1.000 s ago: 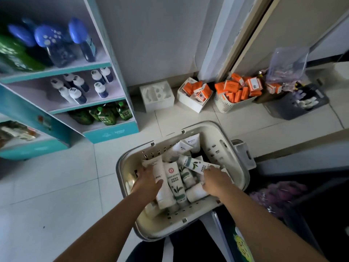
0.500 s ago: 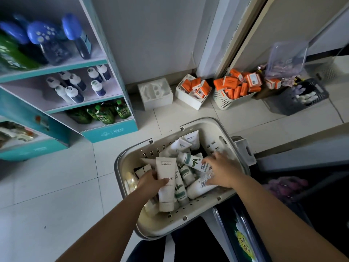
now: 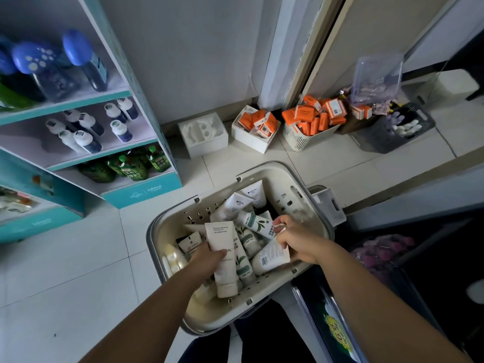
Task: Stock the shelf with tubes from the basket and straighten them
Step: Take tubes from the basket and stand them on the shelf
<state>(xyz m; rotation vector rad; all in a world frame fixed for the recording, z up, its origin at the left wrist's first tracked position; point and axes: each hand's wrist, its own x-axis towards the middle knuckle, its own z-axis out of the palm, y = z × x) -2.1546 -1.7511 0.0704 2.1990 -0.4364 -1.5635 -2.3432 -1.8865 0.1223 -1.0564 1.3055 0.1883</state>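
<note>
White tiles point(image 3: 65, 271) cover the floor, and a grey wall point(image 3: 196, 48) rises at the far side. On the left stands a teal and white shelf point(image 3: 78, 103). Its top level holds blue-capped bottles point(image 3: 78, 48), the next level white-capped dark bottles point(image 3: 117, 129), and the level below that green pouches point(image 3: 131, 166).

Along the foot of the far wall sit a white foam tray point(image 3: 203, 133), a white box point(image 3: 251, 141) of orange cartons, a slotted cream bin point(image 3: 301, 137) heaped with more orange cartons, and a dark crate point(image 3: 379, 142) at the far right. A clear plastic tub point(image 3: 377, 74) stands tilted behind the crate.

Near the person, in the middle of the scene, is a cream basket point(image 3: 167, 226) with slotted walls. It holds a loose heap of tubes lying at all angles; none is on the shelf.

The left hand point(image 3: 207, 260) reaches into the basket from the near left. Its fingers wrap the cream tube point(image 3: 221, 235) around the middle, and the tube's cap points toward the person.

The right hand point(image 3: 298, 242) reaches in from the near right. Its fingers are curled round the flat end of a white tube point(image 3: 269, 258) with a barcode, which lies slanted in the heap. The fingertips come just beside the crimped end of a leaf-print tube point(image 3: 255, 222); whether they touch it is unclear.

More white tubes point(image 3: 235, 205) lean against the far wall of the basket.
</note>
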